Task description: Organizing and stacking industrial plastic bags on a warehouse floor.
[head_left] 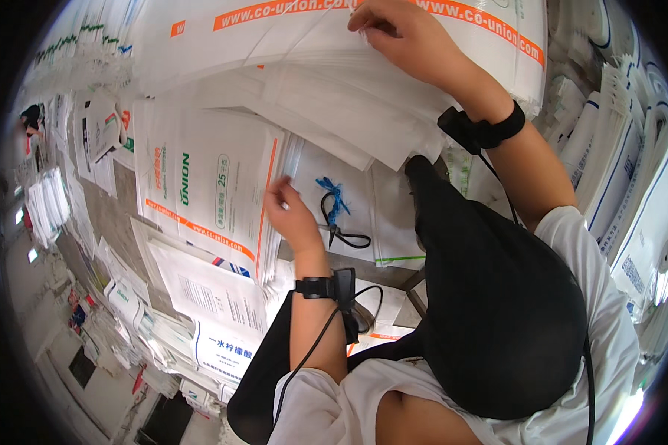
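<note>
White sacks (297,44) lie flat, presumably to stack neatly; right hand (408,37) curled over them, grip unclear; left hand (293,215) loosely open beside printed stack (204,182)

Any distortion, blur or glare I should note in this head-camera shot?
In the head view, black fisheye borders close the corners; a bright patch glares at lower right; background at far left looks soft, while print on the sack stack beside the left hand looks clearer.
</note>
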The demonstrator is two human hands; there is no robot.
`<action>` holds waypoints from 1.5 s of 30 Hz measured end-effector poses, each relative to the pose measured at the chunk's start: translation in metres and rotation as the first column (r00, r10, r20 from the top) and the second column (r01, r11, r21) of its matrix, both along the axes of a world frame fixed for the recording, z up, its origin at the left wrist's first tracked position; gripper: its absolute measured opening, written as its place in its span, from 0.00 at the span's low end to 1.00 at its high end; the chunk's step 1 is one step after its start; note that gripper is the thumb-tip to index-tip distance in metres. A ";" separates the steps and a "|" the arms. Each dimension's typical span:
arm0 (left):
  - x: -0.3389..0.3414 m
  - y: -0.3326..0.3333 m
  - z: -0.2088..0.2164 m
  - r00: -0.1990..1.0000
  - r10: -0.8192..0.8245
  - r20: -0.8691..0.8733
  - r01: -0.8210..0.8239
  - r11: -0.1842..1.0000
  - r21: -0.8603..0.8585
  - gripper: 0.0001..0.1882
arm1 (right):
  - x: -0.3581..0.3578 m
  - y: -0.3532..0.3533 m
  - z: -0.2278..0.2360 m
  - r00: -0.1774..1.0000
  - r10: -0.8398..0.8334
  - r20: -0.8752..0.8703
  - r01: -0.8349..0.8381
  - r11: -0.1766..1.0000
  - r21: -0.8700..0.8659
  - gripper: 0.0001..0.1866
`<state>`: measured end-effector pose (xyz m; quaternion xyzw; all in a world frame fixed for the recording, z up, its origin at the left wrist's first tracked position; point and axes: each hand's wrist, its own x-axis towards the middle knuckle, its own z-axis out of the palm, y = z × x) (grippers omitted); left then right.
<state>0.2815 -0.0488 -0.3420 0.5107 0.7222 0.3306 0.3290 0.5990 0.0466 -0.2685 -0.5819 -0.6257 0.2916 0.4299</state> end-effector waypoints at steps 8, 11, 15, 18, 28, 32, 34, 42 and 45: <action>-0.061 -0.101 -0.104 0.742 -0.328 -0.585 0.144 0.930 -0.339 0.23 | -0.015 0.005 -0.016 0.968 -0.146 -0.202 0.168 0.982 0.092 0.12; -0.061 -0.089 -0.104 0.680 -0.513 -0.524 0.167 0.804 -0.570 0.19 | -0.008 -0.001 -0.022 0.959 -0.109 -0.262 0.122 0.992 0.033 0.14; -0.067 -0.077 -0.104 0.650 -0.553 -0.521 0.236 0.799 -0.553 0.17 | -0.017 -0.005 -0.015 0.972 -0.142 -0.186 0.147 0.989 0.013 0.11; -0.064 -0.061 -0.093 0.670 -0.601 -0.437 0.384 0.784 -0.488 0.16 | -0.019 -0.008 -0.008 0.995 -0.097 -0.028 0.097 0.995 0.013 0.10; -0.035 0.019 0.005 0.804 -0.588 0.090 0.494 0.575 -0.652 0.13 | -0.018 -0.017 0.001 0.978 -0.089 -0.187 0.109 0.990 0.095 0.12; -0.007 0.063 0.090 0.913 -0.363 0.187 0.406 0.766 -0.498 0.10 | -0.034 -0.044 0.042 0.960 0.239 0.145 -0.274 0.903 0.330 0.16; 0.015 0.079 0.123 0.942 -0.255 0.217 0.333 0.783 -0.525 0.10 | -0.045 -0.049 0.046 0.896 0.333 0.295 -0.428 0.827 0.365 0.18; 0.041 0.104 0.132 0.816 -0.141 0.561 0.429 0.798 -0.423 0.11 | -0.041 -0.047 0.056 0.653 0.467 0.596 -0.632 0.770 0.089 0.23; 0.040 0.099 0.123 0.809 -0.138 0.572 0.452 0.768 -0.453 0.11 | -0.040 -0.053 0.054 0.637 0.424 0.644 -0.636 0.761 0.127 0.25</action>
